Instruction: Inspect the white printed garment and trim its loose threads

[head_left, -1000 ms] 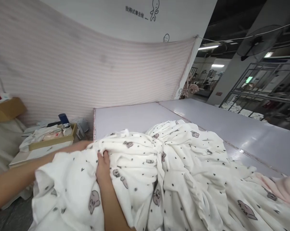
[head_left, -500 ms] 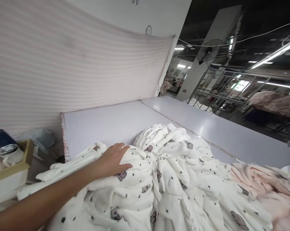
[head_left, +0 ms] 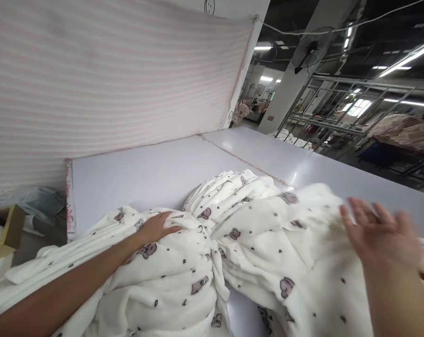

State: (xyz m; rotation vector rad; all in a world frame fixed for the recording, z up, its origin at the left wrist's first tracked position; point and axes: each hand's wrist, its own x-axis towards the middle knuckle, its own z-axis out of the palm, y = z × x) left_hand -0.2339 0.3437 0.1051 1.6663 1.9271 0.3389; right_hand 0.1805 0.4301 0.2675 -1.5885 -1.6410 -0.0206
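White fleece blanket (head_left: 268, 234), printed with small grey-pink animals and dots, lies bunched in folds on the pale grey table (head_left: 145, 173) in front of a striped pink cloth backdrop (head_left: 109, 79). The left hand (head_left: 157, 227) rests flat and unclenched on the blanket's left mound, gripping nothing. The right hand (head_left: 380, 234), blurred, hangs with fingers spread at the blanket's raised right part; whether it touches is unclear.

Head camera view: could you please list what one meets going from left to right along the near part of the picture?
Yellow box → left hand, flat on the white printed blanket → right hand, blurred, open over the blanket's right side.
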